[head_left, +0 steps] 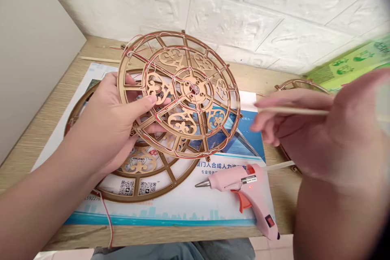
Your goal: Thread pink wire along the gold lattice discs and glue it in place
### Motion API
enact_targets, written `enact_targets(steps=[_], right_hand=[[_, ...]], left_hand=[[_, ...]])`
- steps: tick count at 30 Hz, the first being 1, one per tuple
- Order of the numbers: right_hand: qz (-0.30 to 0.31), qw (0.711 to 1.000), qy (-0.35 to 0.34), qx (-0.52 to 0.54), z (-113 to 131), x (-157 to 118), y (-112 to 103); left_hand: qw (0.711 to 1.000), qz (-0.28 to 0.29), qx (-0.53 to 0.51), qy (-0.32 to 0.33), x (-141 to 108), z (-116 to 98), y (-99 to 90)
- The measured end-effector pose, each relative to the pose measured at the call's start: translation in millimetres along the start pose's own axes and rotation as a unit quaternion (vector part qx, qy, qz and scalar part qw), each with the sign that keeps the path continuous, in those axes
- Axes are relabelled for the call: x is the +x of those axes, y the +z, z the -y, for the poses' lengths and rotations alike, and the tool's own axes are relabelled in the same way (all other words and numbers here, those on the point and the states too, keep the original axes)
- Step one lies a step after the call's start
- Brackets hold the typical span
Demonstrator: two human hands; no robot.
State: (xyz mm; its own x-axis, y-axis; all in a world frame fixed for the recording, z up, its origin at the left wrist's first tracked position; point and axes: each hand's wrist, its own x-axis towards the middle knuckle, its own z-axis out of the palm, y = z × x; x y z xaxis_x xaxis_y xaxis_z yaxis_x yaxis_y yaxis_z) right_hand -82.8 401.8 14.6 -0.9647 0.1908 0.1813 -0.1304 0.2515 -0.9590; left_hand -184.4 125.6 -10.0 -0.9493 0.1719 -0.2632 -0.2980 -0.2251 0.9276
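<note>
My left hand (122,113) grips the left side of a round gold openwork frame (190,129), thumb on top and fingers beneath. Thin red and white wires run along its rings and spokes to the hub. The frame is held tilted above a second, larger gold ring frame (170,172) lying on a printed sheet. My right hand (301,126), partly blurred, is raised to the right of the held frame, apart from it, and holds a thin pale stick (292,110). Below the frame lies a pink glue gun (231,178), its nozzle pointing left and a small red light showing.
Under everything is a blue-and-white printed sheet (213,211) on a wooden table (85,235). Another gold frame (300,83) is partly hidden behind my right hand. A green box (350,63) stands at right against the white brick wall (225,16). Wires hang over the front edge.
</note>
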Motion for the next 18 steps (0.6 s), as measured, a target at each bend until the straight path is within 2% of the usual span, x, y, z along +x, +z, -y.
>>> enact_targets(steps=[2, 4, 9, 13, 18], right_hand=[[0.026, 0.999, 0.015, -0.034, 0.5, -4.3, 8.5], [0.007, 0.999, 0.013, -0.045, 2.4, -10.1, 16.7], [-0.029, 0.999, 0.002, 0.016, 6.5, -18.1, 31.7], [-0.044, 0.996, -0.045, -0.058, 5.9, -20.4, 37.1], [-0.022, 0.994, -0.052, -0.089, 7.7, -22.4, 38.6]], left_hand=[[1.0, -0.004, 0.005, -0.001, -0.5, 0.6, 0.1], [1.0, -0.008, 0.01, 0.001, -0.5, 1.7, -0.9], [0.999, -0.009, 0.024, 0.021, 1.1, 5.1, -4.9], [0.999, -0.017, 0.035, 0.025, 2.4, 7.4, -7.2], [0.998, -0.023, 0.044, 0.037, 3.8, 8.0, -7.3]])
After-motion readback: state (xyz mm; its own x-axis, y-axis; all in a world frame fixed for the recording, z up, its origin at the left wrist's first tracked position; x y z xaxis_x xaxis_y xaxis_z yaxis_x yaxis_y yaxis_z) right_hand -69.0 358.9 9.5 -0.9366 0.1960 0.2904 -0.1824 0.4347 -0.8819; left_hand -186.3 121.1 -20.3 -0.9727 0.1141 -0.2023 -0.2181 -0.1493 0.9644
